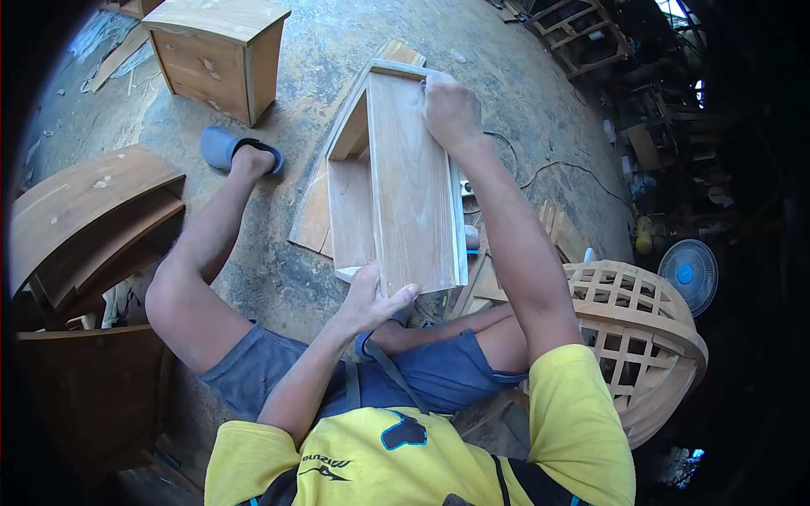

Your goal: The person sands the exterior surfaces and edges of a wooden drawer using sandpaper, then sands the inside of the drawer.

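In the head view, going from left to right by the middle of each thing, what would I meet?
Curved wooden top → blue shoe → open wooden box → right hand → wooden lattice piece → fan.

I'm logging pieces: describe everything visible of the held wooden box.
The wooden box looks pale and unpainted. A long panel faces up; an open hollow shows on its left. It stretches forward above boards; contact is unclear. The left grip holds its near end; the right grip touches its far corner.
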Tool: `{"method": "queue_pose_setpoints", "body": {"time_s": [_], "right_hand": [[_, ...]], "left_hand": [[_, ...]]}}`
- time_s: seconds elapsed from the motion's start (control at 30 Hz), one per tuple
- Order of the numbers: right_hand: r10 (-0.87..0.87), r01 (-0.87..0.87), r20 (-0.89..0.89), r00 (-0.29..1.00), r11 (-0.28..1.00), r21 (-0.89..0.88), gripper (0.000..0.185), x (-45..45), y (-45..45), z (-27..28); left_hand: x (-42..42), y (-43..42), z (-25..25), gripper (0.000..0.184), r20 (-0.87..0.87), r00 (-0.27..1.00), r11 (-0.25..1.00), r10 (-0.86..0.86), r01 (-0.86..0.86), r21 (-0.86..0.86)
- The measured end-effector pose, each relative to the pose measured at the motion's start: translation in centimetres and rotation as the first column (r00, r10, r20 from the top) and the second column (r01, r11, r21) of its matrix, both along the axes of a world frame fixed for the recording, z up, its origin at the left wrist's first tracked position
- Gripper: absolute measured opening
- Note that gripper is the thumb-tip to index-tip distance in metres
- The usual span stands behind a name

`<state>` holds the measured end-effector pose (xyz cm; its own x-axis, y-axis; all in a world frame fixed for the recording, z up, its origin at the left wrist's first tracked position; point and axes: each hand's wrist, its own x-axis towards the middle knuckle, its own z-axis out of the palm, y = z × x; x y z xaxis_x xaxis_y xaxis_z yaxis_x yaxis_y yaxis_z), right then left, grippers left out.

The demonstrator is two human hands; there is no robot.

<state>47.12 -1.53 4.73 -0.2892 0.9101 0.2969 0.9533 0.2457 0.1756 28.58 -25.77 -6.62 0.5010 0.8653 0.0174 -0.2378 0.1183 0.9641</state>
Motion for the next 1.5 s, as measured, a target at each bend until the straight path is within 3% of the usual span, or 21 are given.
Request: {"method": "queue_pose_setpoints", "body": {"time_s": [0.1, 0.17, 0.23, 0.4, 0.47, 0.53, 0.63, 0.73, 0.87, 0.97, 1.1, 1.23, 1.3, 1.33, 1.4, 1.47, 1.5], "right_hand": [[0.026, -0.026, -0.012, 1.000, 1.000, 0.003, 0.011, -0.1, -0.5, -0.5], [0.034, -0.034, 0.002, 0.999, 0.999, -0.012, 0.011, 0.1, -2.6, -0.4], [0.031, -0.031, -0.074, 0.997, 1.000, -0.002, 0.014, 0.6, -3.8, -0.6], [0.068, -0.063, -0.062, 0.996, 0.995, 0.075, 0.010, 0.3, 0.8, -0.9], [0.009, -0.009, 0.033, 0.999, 1.000, 0.000, 0.010, 0.7, -3.5, -0.7], [0.009, -0.009, -0.011, 1.000, 0.996, -0.090, 0.013, -0.2, -11.3, 0.1], [0.085, -0.092, -0.078, 0.993, 0.992, -0.088, 0.021, -0.6, -22.1, -0.2], [0.058, -0.074, -0.125, 0.991, 0.988, -0.134, 0.023, -0.4, -24.9, -0.2], [0.035, -0.037, -0.095, 0.995, 0.999, -0.028, 0.008, 0.0, -13.9, -0.5], [0.022, -0.023, 0.044, 0.999, 1.000, 0.019, 0.012, 0.9, -4.0, -0.9], [0.015, -0.012, 0.073, 0.997, 0.999, -0.031, 0.011, 0.3, -10.0, -0.8], [0.056, -0.065, -0.068, 0.996, 0.987, -0.146, 0.015, -0.6, -26.2, -0.1], [0.050, -0.176, -0.347, 0.936, 0.924, -0.341, 0.014, -0.6, -32.4, 2.2], [0.053, -0.183, -0.372, 0.927, 0.928, -0.324, 0.014, 0.0, -33.3, 2.3], [-0.175, -0.039, -0.717, 0.675, 0.962, -0.271, 0.013, 0.3, -34.7, 2.6], [-0.216, 0.067, -0.731, 0.647, 0.971, -0.228, 0.012, 0.3, -34.0, 2.0], [-0.179, 0.120, -0.689, 0.703, 0.984, -0.134, 0.012, 0.3, -33.5, 1.3]], "left_hand": [[0.0, -0.1, -0.8, 0.055, -0.028, 1.000, 1.000, -0.006, 0.006, 0.004], [0.7, -0.4, -2.0, 0.050, -0.095, 0.990, 0.989, 0.102, -0.091, 0.112], [0.8, 0.0, -1.9, 0.051, -0.039, 0.991, 0.986, 0.125, -0.119, 0.120], [0.1, -0.2, -1.4, 0.053, -0.074, 0.997, 0.999, 0.016, -0.014, 0.031], [0.5, -0.3, -1.5, 0.054, 0.013, 0.995, 0.992, 0.100, -0.101, 0.072], [0.1, -0.2, -1.5, 0.054, 0.008, 0.998, 0.997, 0.066, -0.066, 0.040], [0.2, -0.3, -1.9, 0.053, -0.018, 0.998, 0.997, 0.062, -0.061, 0.051], [-0.1, 0.2, -1.5, 0.052, -0.036, 0.997, 0.994, 0.074, -0.071, 0.089], [-0.7, 0.4, -0.1, 0.052, -0.012, 1.000, 1.000, -0.027, 0.027, 0.013], [-0.2, 0.0, 0.2, 0.048, 0.022, 1.000, 1.000, 0.007, -0.008, 0.028], [-0.5, 0.0, -0.2, 0.048, 0.035, 0.999, 0.999, -0.007, 0.009, -0.039], [-0.6, 0.0, 0.1, 0.052, 0.029, 1.000, 0.999, -0.005, 0.006, -0.033], [-1.0, 0.5, 0.0, 0.052, -0.024, 1.000, 0.997, 0.000, 0.001, 0.072], [-1.5, 0.6, 0.2, 0.052, -0.052, 0.999, 0.996, -0.002, 0.006, 0.085], [-2.0, 0.7, 0.6, 0.056, -0.139, 0.985, 0.977, -0.098, 0.122, 0.173], [-1.7, 0.5, 0.2, 0.057, -0.123, 0.990, 0.986, -0.069, 0.087, 0.146], [-1.8, 0.3, 0.2, 0.053, -0.155, 0.986, 0.990, -0.054, 0.073, 0.124]]}}
